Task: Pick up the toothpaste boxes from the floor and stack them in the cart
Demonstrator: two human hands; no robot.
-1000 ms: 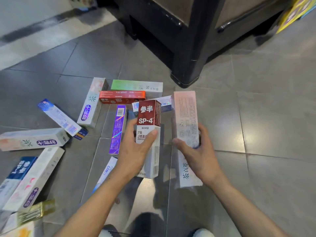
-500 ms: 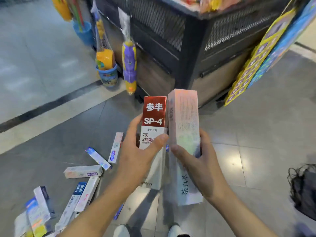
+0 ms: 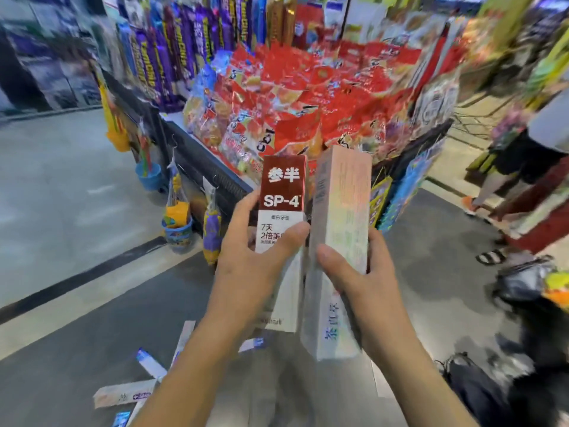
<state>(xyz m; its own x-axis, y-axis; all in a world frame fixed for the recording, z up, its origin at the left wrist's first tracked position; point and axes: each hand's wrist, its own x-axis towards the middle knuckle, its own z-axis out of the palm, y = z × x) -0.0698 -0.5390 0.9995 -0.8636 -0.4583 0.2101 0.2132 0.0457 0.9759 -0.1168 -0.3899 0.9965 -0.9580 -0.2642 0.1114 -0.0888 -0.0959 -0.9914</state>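
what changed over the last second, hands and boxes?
Both boxes rose from just above the floor to in front of the snack display. Left hand holds the red SP-4 box, right hand the pale box, same grips, upright, side by side. Other boxes stayed on the floor.

Left hand [image 3: 246, 266] and right hand [image 3: 366, 282] hold two upright boxes side by side before the display bin [image 3: 197, 161]; other boxes [image 3: 123, 396] lie on the floor [image 3: 61, 186] below-left
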